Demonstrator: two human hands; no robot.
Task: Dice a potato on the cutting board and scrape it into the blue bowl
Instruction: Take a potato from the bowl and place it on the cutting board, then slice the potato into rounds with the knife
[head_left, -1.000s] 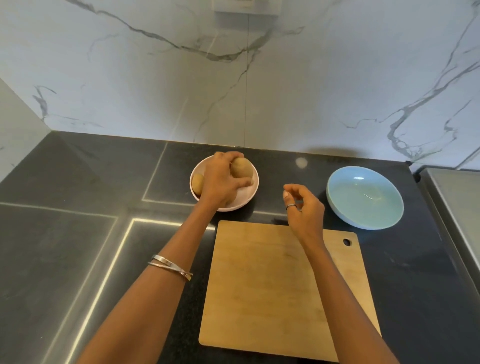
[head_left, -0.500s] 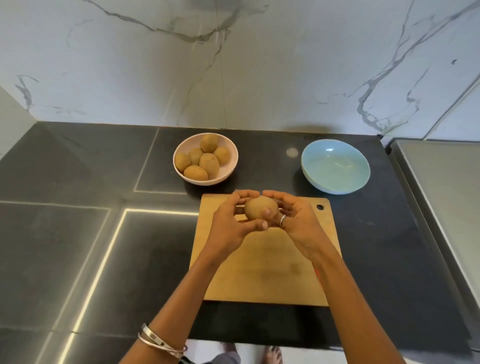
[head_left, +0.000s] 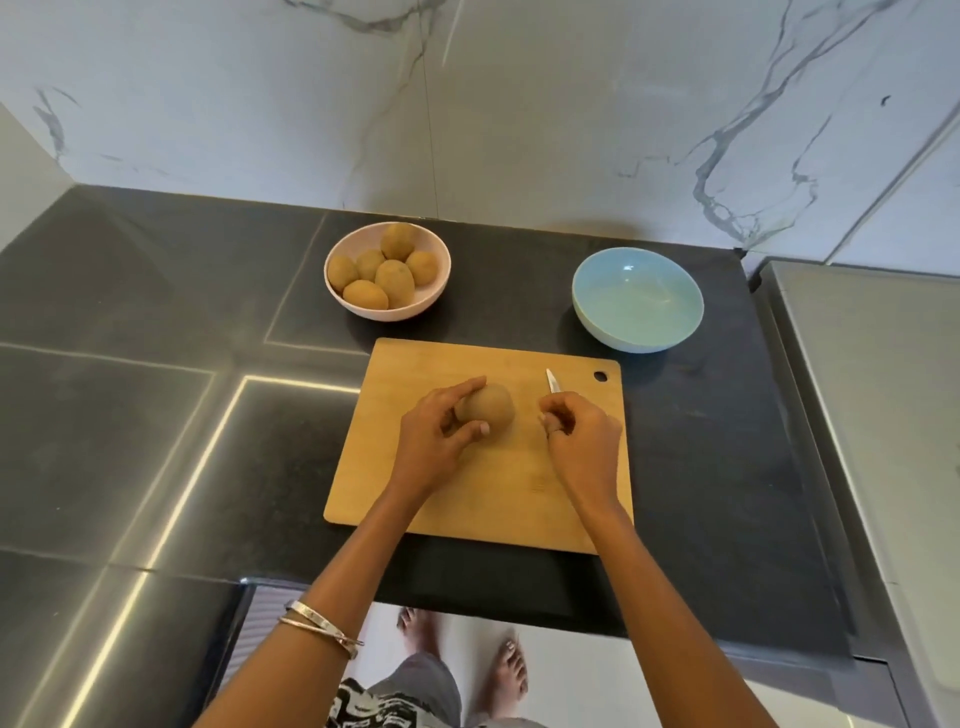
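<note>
No readable text anywhere.

A faint mark sits on the near right part of the cutting board (head_left: 537, 483), too small and blurred to make out as letters or a logo. The blue bowl (head_left: 638, 299), the pink bowl (head_left: 387, 306) and the marble wall (head_left: 519, 104) carry no lettering, labels, numbers or signs that can be read.

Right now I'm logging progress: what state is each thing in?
Potato: whole, on the board, held by left hand.
Knife: gripped in right hand.
Cutting board: no cut pieces.
Blue bowl: empty.
Pink bowl: holds whole potatoes.
</note>
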